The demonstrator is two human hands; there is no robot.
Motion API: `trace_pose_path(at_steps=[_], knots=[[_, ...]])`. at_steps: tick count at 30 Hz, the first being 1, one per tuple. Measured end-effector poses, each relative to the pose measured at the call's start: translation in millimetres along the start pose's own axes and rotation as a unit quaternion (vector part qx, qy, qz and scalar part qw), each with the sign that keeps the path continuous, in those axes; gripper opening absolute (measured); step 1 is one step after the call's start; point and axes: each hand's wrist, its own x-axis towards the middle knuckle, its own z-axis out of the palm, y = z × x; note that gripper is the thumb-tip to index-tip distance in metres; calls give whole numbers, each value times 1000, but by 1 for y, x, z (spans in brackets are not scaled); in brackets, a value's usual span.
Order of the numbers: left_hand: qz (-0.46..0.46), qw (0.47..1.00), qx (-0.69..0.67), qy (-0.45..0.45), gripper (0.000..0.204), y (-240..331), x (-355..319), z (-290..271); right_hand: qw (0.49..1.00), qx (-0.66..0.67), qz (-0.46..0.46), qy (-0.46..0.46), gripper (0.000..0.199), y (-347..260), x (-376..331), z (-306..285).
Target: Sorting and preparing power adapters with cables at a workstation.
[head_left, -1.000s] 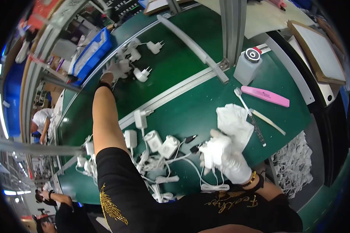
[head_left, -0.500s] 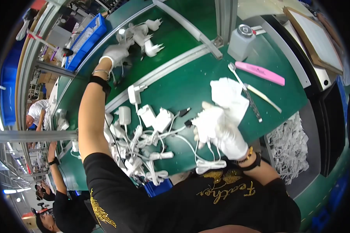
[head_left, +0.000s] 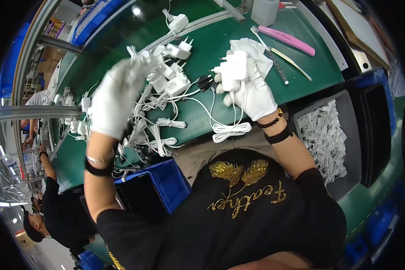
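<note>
My right hand (head_left: pixel 258 95), in a white glove, grips white power adapters (head_left: pixel 234 69), their prongs pointing left. Their thin white cords hang down to a tied cable bundle (head_left: pixel 231 131) at the table's near edge. My left hand (head_left: pixel 117 96), also gloved, is over the left part of a heap of adapters and cords. Motion smears its fingers, and whether they hold anything cannot be made out. Beside those fingers are several white adapters (head_left: pixel 175 84) with plug prongs. A black connector (head_left: pixel 204 83) lies between the heap and my right hand.
A white cloth (head_left: pixel 261 57), a pink flat tool (head_left: pixel 287 40) and a toothbrush (head_left: pixel 271 51) lie beyond my right hand. A grey bin (head_left: pixel 353 135) of white ties stands right. A blue crate (head_left: pixel 173 184) sits below the near edge. A metal rail (head_left: pixel 207 20) crosses behind; co-workers are left.
My left hand has come back from beyond the rail to the near heap. My right hand still holds adapters, now turned so their prongs show. The whole view has shifted downward.
</note>
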Motion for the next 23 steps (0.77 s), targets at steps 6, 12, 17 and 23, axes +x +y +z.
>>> trace_pose_path(at_steps=[6,12,17,23], knots=[[71,988,121,-66,43,-2,-80,38,996,81,-2,-28,55,-2,-25,39],[75,989,106,-67,53,-7,-70,54,976,52,-54,-205,60,-53,-66,88],[-80,975,-53,-198,55,-17,-76,40,950,-124,-278,-64,68,-97,-151,77],[120,992,14,-24,51,-7,-63,19,823,-350,-446,36,84,-232,-404,94]])
